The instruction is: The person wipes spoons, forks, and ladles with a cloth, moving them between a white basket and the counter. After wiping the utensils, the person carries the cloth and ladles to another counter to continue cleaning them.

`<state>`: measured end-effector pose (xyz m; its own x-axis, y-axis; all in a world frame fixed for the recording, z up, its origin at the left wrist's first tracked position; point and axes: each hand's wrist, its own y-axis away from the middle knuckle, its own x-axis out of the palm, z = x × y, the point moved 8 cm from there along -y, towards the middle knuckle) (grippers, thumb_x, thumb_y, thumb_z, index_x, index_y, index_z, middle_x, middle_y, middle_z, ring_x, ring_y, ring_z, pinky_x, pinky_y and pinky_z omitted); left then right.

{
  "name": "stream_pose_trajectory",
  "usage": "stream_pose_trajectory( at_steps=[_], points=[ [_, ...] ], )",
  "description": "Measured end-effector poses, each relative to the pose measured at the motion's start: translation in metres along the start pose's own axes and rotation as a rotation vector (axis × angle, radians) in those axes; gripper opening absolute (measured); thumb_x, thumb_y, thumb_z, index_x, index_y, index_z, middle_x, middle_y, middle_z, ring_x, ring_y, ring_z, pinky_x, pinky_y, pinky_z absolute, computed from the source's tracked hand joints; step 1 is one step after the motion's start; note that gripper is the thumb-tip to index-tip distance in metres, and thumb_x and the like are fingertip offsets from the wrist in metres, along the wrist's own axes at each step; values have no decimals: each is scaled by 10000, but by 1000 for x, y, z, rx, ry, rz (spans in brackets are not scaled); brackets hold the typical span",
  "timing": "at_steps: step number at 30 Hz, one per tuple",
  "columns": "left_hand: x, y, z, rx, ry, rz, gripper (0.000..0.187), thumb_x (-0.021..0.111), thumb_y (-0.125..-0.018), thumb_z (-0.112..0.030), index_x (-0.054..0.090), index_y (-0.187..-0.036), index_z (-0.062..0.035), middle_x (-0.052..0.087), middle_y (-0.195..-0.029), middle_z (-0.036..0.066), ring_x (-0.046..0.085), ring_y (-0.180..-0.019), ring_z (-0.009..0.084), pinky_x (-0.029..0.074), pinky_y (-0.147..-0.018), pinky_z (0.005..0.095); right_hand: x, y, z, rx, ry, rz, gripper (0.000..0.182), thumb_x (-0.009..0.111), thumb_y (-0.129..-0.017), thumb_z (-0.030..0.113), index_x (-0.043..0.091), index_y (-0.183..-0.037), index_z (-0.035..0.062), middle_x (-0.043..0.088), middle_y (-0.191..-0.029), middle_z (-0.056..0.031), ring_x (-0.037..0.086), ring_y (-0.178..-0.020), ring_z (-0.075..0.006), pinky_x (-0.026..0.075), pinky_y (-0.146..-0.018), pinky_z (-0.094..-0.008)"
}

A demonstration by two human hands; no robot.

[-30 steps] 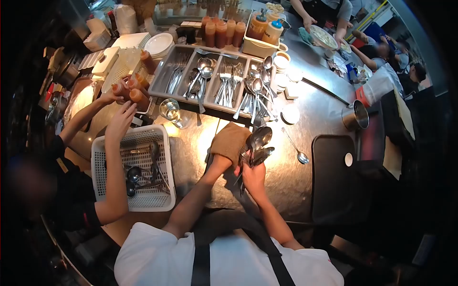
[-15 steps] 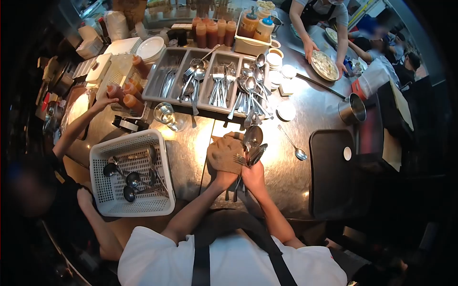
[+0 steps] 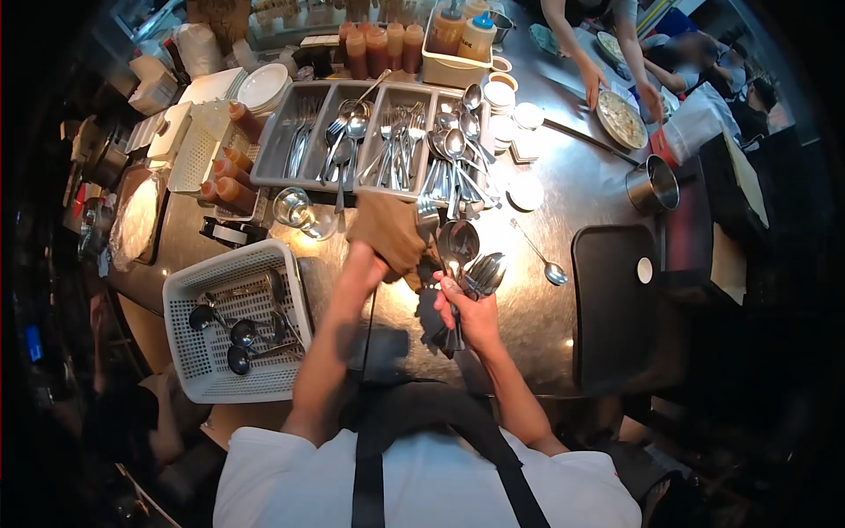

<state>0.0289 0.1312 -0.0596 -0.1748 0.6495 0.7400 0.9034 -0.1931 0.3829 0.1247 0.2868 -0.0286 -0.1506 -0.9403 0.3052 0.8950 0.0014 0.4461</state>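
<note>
My left hand (image 3: 363, 264) is closed on a brown cloth (image 3: 387, 231), raised at the front edge of the grey cutlery tray (image 3: 321, 185). A fork (image 3: 427, 211) shows its tines up at the cloth's right side; its handle is hidden there. Lower and to the right, my right hand (image 3: 473, 315) grips a bundle of spoons (image 3: 486, 271) by the handles, bowls pointing away from me. One large dark spoon bowl (image 3: 459, 242) stands out on the bundle's left. Forks and spoons fill the tray's compartments.
A white perforated basket (image 3: 299, 352) with several ladles stands at left. A black tray (image 3: 612, 352) and a single spoon (image 3: 554, 273) lie at right. Sauce bottles (image 3: 378, 53) line the back. Another person's hands (image 3: 651, 101) are beside a plate of food (image 3: 622, 121).
The cloth has moved from beside the bundle up and left toward the cutlery tray, with a fork at its side. A co-worker's arm at left has withdrawn from the sauce bottles.
</note>
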Motion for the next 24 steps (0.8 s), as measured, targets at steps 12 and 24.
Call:
stream_pose_trajectory(
  at_steps=[12, 24],
  points=[
    [-7, -5, 59, 586, -963, 72, 298, 525, -970, -330, 572, -1148, -96, 647, -1077, 93, 644, -974, 235, 535, -817, 366, -4, -8, -1, -92, 151, -27, 229, 549, -966, 167, 613, -873, -32, 575, -604, -73, 476, -423, -113, 357, -408, -247],
    [-7, -8, 16, -144, 224, 78, 569, 452, -964, -469, 437, -1376, -76, 474, -1391, 113, 460, -1279, 324, 395, -1065, 515, -141, -11, -33, -88, 475, -503, 201, 695, -818, 121, 642, -990, 32, 641, -714, -100, 598, -585, -200, 452, -525, -329]
  ],
)
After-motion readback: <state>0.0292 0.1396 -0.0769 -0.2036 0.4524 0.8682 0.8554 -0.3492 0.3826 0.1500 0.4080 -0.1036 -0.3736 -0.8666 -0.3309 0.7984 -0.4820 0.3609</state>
